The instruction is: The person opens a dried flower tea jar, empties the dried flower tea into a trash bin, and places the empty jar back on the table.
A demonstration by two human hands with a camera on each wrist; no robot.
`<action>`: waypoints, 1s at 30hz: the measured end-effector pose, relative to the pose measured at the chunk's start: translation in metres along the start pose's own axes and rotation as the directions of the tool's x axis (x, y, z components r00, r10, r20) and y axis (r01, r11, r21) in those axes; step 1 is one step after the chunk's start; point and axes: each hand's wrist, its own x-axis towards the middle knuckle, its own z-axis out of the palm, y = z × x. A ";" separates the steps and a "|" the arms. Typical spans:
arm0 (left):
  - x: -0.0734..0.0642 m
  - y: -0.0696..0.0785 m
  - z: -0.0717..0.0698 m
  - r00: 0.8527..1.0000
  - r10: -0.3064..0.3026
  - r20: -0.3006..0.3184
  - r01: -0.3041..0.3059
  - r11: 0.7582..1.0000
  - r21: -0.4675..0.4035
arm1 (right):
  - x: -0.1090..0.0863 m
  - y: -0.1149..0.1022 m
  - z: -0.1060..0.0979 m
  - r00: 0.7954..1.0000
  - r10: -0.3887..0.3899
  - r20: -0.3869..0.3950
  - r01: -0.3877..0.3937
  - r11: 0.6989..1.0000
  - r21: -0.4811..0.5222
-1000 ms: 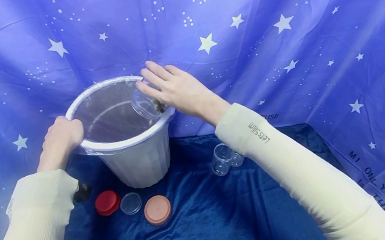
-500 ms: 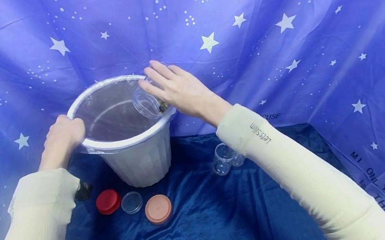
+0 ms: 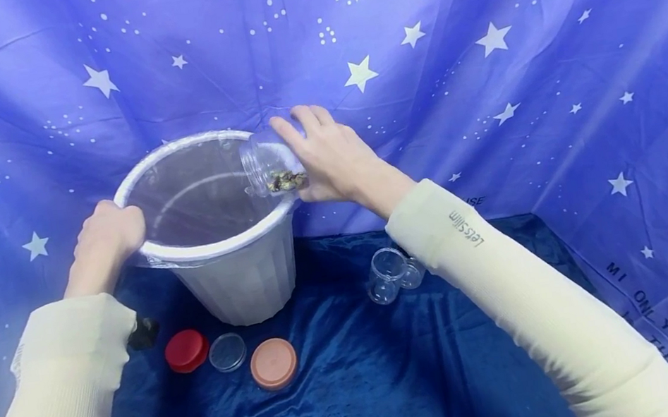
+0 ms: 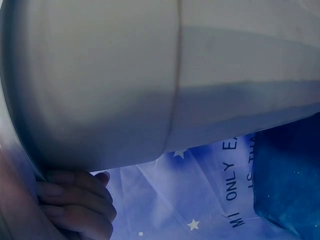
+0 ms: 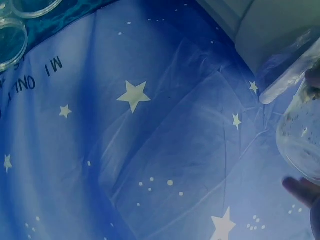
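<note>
A white trash bin [image 3: 239, 286] with a bag over its rim stands upright at the back. My left hand [image 3: 106, 237] grips its left rim; in the left wrist view the curled fingers [image 4: 82, 210] press under the edge. Over the right rim, my right hand [image 3: 332, 157] holds a clear jar [image 3: 256, 157] tipped on its side, its mouth pointing left over the bin. Yellowish-brown dried bits [image 3: 286, 180] lie along the jar's lower wall. In the right wrist view the jar [image 5: 300, 142] shows only at the right edge.
In front of the bin lie a red lid [image 3: 187, 351], a clear lid [image 3: 227, 352] and an orange lid [image 3: 274, 364]. Small clear jars [image 3: 385, 278] stand right of the bin, partly behind the right sleeve. A starry curtain [image 3: 310, 41] hangs behind.
My right hand has shifted slightly right and turned the jar, so its side and contents now show more. The left hand and bin hold their place.
</note>
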 end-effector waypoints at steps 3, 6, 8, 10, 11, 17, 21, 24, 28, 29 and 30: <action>0.000 0.000 0.000 1.000 0.002 0.000 -0.002 1.000 0.001 | 0.000 0.001 -0.002 0.997 0.058 0.042 -0.060 0.997 0.057; 0.000 0.000 -0.001 1.000 -0.001 0.001 0.001 1.000 0.002 | -0.001 0.003 -0.004 0.995 0.072 0.067 -0.077 0.994 0.078; 0.000 -0.001 -0.001 1.000 -0.002 0.003 0.002 1.000 0.003 | -0.001 0.003 -0.005 0.994 0.077 0.073 -0.084 0.992 0.091; 0.000 -0.001 -0.001 1.000 -0.003 0.004 0.003 1.000 0.002 | -0.002 0.004 -0.006 0.995 0.080 0.066 -0.086 0.991 0.102; 0.000 -0.001 -0.001 1.000 -0.002 0.003 0.002 1.000 0.001 | -0.002 0.005 -0.006 0.995 0.082 0.058 -0.088 0.990 0.107; -0.001 0.000 -0.001 1.000 0.002 0.003 -0.002 1.000 -0.001 | -0.001 0.006 -0.008 0.997 0.079 0.001 -0.079 0.988 0.130; 0.000 0.001 0.000 1.000 0.001 0.002 -0.001 1.000 0.001 | 0.000 0.005 -0.010 0.998 0.056 -0.014 -0.054 0.991 0.125; 0.001 0.000 0.000 1.000 0.000 0.001 0.000 1.000 0.001 | 0.001 0.004 -0.009 0.999 0.025 -0.024 -0.022 0.993 0.116; 0.000 0.000 -0.001 1.000 0.001 0.003 0.000 1.000 -0.002 | 0.004 0.002 -0.010 1.000 -0.026 -0.016 0.028 0.992 0.121; 0.000 0.000 -0.001 1.000 0.001 0.003 -0.001 1.000 -0.003 | 0.004 0.001 -0.010 0.999 -0.044 -0.012 0.046 0.991 0.122; 0.000 0.000 -0.001 1.000 0.002 0.003 -0.002 1.000 -0.004 | 0.005 0.001 -0.010 0.998 -0.067 -0.015 0.068 0.990 0.121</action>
